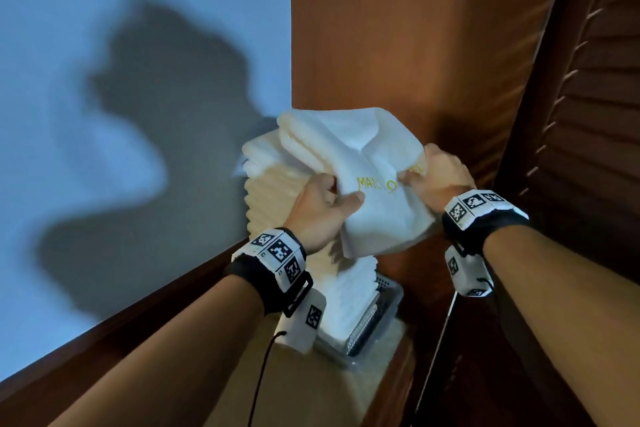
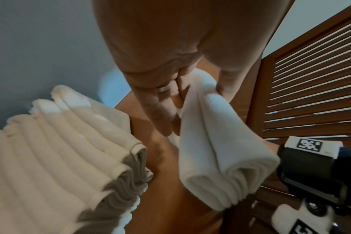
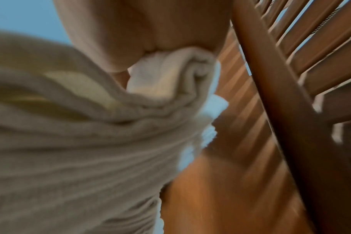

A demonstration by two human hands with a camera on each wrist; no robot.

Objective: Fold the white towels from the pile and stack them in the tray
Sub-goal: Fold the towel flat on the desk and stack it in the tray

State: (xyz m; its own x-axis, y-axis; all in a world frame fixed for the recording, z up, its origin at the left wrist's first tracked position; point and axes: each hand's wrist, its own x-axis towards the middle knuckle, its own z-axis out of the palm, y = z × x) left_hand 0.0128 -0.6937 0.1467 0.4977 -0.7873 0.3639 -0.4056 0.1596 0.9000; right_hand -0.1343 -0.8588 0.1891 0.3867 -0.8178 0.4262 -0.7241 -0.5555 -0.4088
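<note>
Gripping a folded white towel with yellow lettering, the left hand and right hand each clench one side, holding it above the tall stack of towels standing in the tray

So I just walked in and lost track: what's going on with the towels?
A person holds one white towel in both hands, left hand and right hand each gripping an edge, above a tall stack of folded towels. The stack sits in a tray on a wooden ledge, beside a louvred door.
</note>
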